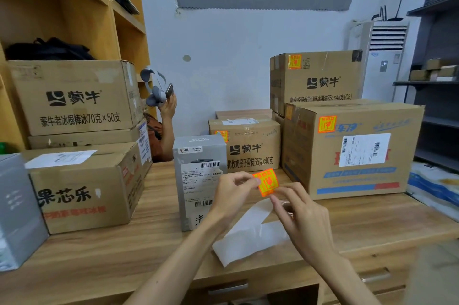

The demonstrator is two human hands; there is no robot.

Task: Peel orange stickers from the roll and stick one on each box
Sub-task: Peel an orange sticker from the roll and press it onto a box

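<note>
Head-cam view over a wooden desk [111, 255] crowded w/ cardboard boxes.

Centre foreground: two bare hands raised above the desk, holding one orange sticker [266, 181] btwn them. L hand [231, 190] pinches the sticker's upper-left edge, thumb and forefinger closed on it, other fingers curled. R hand [301, 215] pinches its lower edge w/ thumb and fingertips. A ring-shaped item sits under the R fingers, too hidden to identify. The sticker faces the camera, tilted and slightly curved, w/ red print incl. a glass symbol. A white liner [248, 232] trails from below the hands onto the desk, folded over itself.

Just behind the L hand: upright grey box [196, 155] w/ shipping labels on its front.

Right: big box [360, 163] on the desk, w/ a stuck sticker [327, 124] at its front top-left. Above and behind it, top box [320, 81], same kind of sticker at top-left. Btwn the grey box and the big box, further back, mid box [250, 148], its sticker partly hidden by the grey box.

Left: low box [82, 193] w/ a white label on top; behind it a stack of more boxes. Past the stack, another person's hand [169, 106] holds a grey-white headset [155, 86].

Background: wood shelving [62, 6] far left, white AC unit [385, 56] back right.
</note>
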